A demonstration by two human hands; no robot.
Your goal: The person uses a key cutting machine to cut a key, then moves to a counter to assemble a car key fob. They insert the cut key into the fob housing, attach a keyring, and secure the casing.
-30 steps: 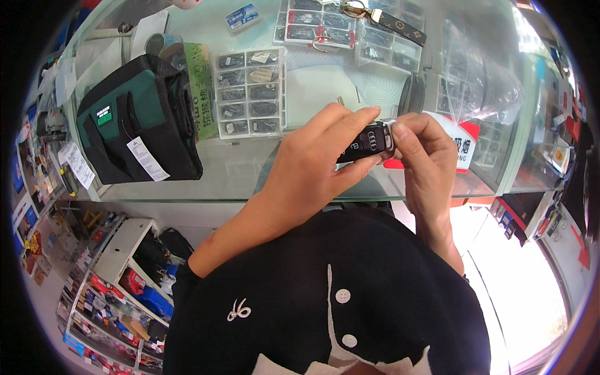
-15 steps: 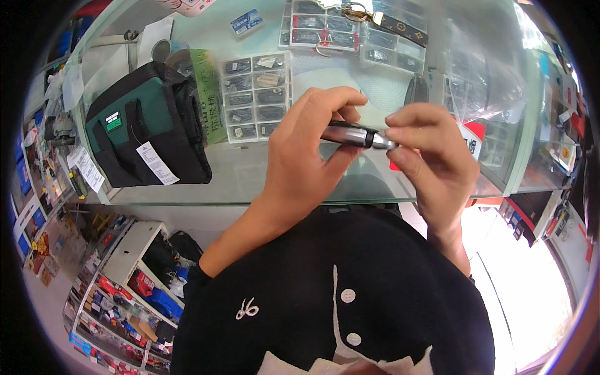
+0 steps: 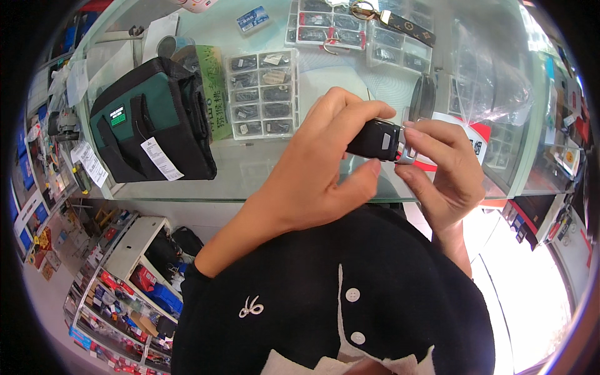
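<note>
A black car key fob [image 3: 374,139] with a silver end is held in front of me above a glass counter [image 3: 262,169]. My left hand [image 3: 319,169] grips its body between thumb and fingers. My right hand [image 3: 445,167] pinches the silver end of the fob with fingertips and thumb. Both hands hover over the counter's near edge.
A green and black tool bag [image 3: 147,122] with a white tag lies on the counter at left. Clear compartment boxes of key shells [image 3: 261,94] sit behind the hands, more boxes [image 3: 356,28] at the back. Plastic bags [image 3: 494,75] lie at right. Shelves of goods [image 3: 119,281] stand below left.
The fob has turned in my hands from facing up to lying lengthwise, and my right fingers have shifted onto its silver end. The view has also moved slightly.
</note>
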